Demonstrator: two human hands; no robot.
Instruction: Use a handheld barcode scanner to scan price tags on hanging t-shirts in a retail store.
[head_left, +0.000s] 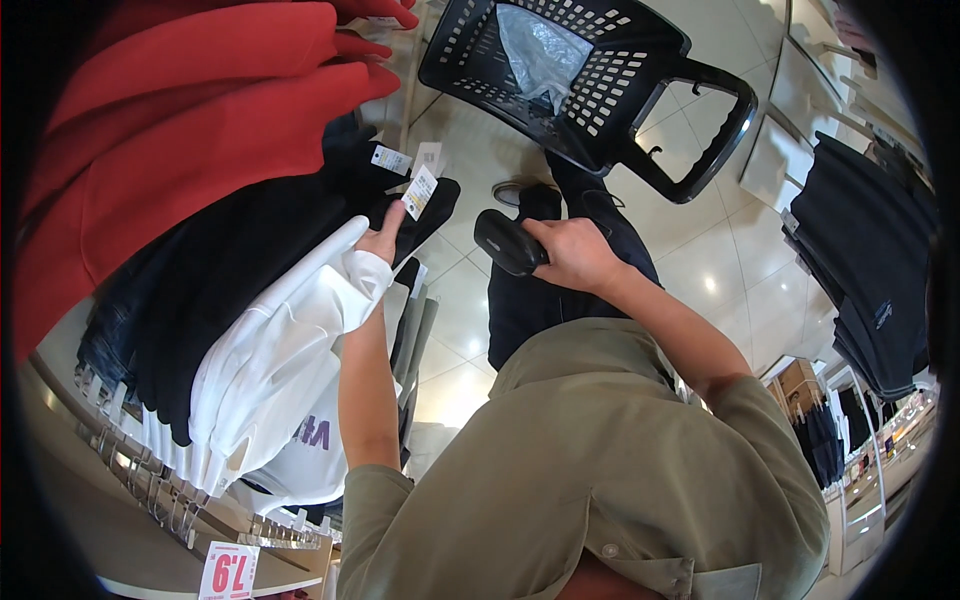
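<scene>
My left hand (381, 234) is at the sleeve end of a white long-sleeved garment (277, 330), its thumb against a paper price tag (420, 193) beside a black sleeve. The tag bears writing. Behind the white garment hang black garments (225, 225), then red ones (202, 150). My right hand (574, 251) is closed round a black handheld device (510, 242), held over my dark trousers. The device's face is not visible, so its exact kind cannot be told. Another tag (391, 159) hangs from a black sleeve.
A black plastic shopping basket (637, 67) with a clear plastic bag (544, 56) inside stands on the tiled floor beyond my feet. The clothes rail with hangers (150, 480) runs along the left. Dark garments (870, 247) hang at the right. A price sign (229, 571) is at the lower left.
</scene>
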